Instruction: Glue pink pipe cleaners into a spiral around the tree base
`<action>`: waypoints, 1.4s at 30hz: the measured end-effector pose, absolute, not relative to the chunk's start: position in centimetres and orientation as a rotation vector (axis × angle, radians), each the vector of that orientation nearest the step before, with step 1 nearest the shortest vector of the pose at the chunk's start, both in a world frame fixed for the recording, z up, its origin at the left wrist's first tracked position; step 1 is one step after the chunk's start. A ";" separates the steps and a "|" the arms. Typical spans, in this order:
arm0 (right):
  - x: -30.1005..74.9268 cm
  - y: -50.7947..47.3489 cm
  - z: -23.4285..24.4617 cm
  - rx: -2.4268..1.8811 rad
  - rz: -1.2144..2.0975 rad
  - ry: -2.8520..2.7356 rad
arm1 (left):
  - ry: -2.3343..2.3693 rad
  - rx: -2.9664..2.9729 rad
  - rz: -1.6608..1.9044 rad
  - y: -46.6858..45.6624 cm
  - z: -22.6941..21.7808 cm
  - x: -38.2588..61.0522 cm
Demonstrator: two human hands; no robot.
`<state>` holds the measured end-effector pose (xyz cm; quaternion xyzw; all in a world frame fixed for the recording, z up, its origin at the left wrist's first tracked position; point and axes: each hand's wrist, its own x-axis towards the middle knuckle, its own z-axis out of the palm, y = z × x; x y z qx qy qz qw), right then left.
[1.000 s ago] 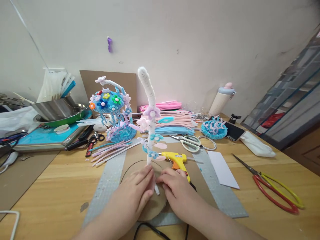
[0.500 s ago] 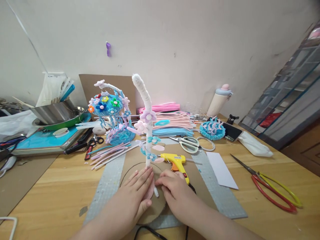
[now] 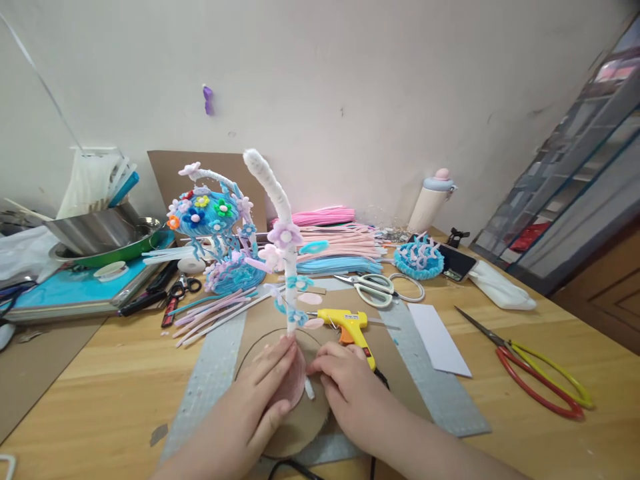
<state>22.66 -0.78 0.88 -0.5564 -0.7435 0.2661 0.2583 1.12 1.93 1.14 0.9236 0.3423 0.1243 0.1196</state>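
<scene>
1. A wooden table [image 3: 100, 373] stands against a pale wall [image 3: 350, 80]. A cardboard circle [image 3: 300, 433] lies under both hands.
2. A yellow glue gun [image 3: 350, 325] lies just beyond the right hand [image 3: 347, 387].
3. The left hand [image 3: 260, 397] lies flat and unclenched, pressing the pink disc [image 3: 294, 387] at the foot of the upright white stem [image 3: 280, 213].
4. The right hand's curled fingertips touch the stem's stub end; a pinch cannot be told.

Two hands [image 3: 250, 410] [image 3: 350, 393], one glue gun [image 3: 350, 325]

Table [image 3: 125, 373]: light wood.
Centre: grey mat [image 3: 210, 387].
Right: white paper [image 3: 440, 337], red-handled scissors [image 3: 504, 345].
Left: brown cardboard sheet [image 3: 40, 363].
</scene>
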 end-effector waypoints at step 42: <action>22.8 -0.6 1.1 -1.497 0.730 -2.020 | 1.315 2.320 0.668 6.3 1.1 4.3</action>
